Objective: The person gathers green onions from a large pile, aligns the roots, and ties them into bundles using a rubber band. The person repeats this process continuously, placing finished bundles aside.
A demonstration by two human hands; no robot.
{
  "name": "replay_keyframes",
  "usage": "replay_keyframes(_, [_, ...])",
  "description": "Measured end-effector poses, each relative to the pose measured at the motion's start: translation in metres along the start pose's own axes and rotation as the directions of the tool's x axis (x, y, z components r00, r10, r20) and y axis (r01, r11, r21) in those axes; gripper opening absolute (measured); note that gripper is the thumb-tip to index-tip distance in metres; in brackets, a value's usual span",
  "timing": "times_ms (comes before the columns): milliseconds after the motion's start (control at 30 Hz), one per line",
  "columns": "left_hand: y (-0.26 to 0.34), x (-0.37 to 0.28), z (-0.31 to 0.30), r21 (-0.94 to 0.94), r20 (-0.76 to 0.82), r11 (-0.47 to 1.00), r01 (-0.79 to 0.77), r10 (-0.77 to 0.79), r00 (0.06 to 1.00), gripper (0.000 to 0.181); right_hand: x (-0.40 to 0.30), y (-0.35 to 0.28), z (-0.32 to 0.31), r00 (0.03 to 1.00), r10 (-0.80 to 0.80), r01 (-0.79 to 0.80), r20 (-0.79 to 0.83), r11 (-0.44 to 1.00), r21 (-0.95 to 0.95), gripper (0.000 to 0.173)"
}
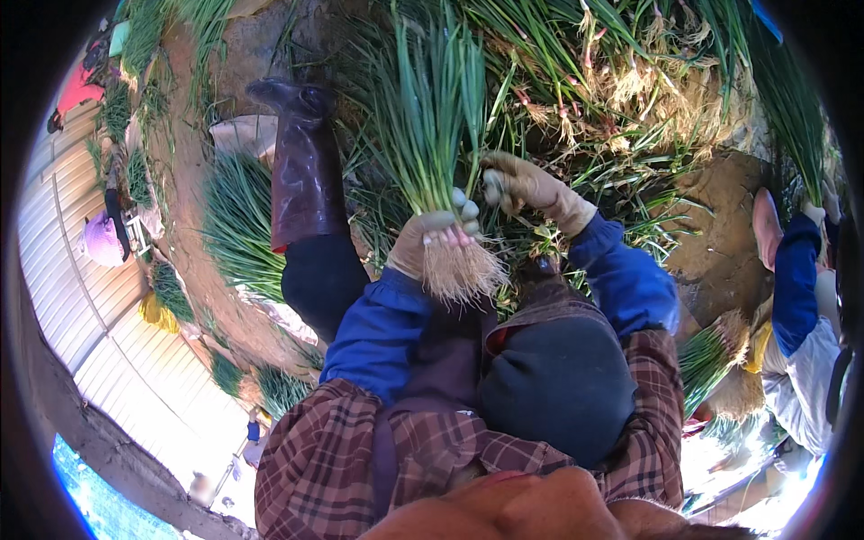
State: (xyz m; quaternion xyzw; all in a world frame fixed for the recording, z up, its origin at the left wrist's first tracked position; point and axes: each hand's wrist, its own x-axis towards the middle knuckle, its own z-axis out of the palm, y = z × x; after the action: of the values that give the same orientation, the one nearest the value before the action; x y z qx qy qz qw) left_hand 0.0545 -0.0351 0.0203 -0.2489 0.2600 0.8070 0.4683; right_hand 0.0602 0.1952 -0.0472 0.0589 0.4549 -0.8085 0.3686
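Observation:
My left hand (420,244), in a tan glove with pale greenish fingertips, is closed around a bunch of green garlic plants (432,128). Their long leaves point away from me, and the bunch's whitish roots (466,270) hang toward my lap. To the right, my right hand (516,185), gloved alike, is raised beside the stems with its fingers curled. A thin stem passes by its fingertips; whether it grips that stem I cannot tell. Beyond it lies a loose heap of similar plants (567,88) with reddish stem ends and roots.
A bundle of plants (243,223) lies left of my boot (307,169). At the right edge, a co-worker's blue sleeve (796,277) reaches toward upright leaves, near a rooted bundle (715,358). Cut leaves litter the muddy ground (725,202). More people and bundles are at far left.

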Motion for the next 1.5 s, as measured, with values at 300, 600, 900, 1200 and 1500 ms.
replay_keyframes(300, [-0.001, -0.005, 0.019, 0.14, -0.221, 0.99, -0.004, 0.035, 0.975, 0.029, 0.004, -0.012, 0.047, 0.866, -0.484, -0.034, -0.124, 0.189, -0.981, 0.024])
replay_keyframes(600, [0.044, 0.01, 0.057, 0.148, 0.118, 0.956, -0.253, 0.237, 0.964, 0.064, 0.009, 0.01, -0.027, 0.793, -0.156, -0.421, -0.589, 0.558, -0.715, 0.046])
replay_keyframes(900, [0.027, 0.065, 0.03, 0.304, -0.155, 0.952, -0.032, 0.083, 0.984, 0.037, -0.007, -0.008, -0.074, 0.522, -0.617, -0.363, -0.589, 0.465, -0.808, 0.022])
replay_keyframes(1200, [0.014, 0.06, 0.062, 0.394, -0.079, 0.917, -0.057, 0.095, 0.992, 0.033, -0.022, 0.032, -0.037, 0.742, -0.215, -0.494, -0.635, 0.465, -0.734, 0.02])
replay_keyframes(1500, [0.017, 0.029, 0.036, 0.335, -0.197, 0.931, 0.143, -0.079, 0.977, 0.031, -0.01, -0.022, 0.026, 0.902, -0.291, -0.047, -0.321, 0.671, -0.74, 0.033])
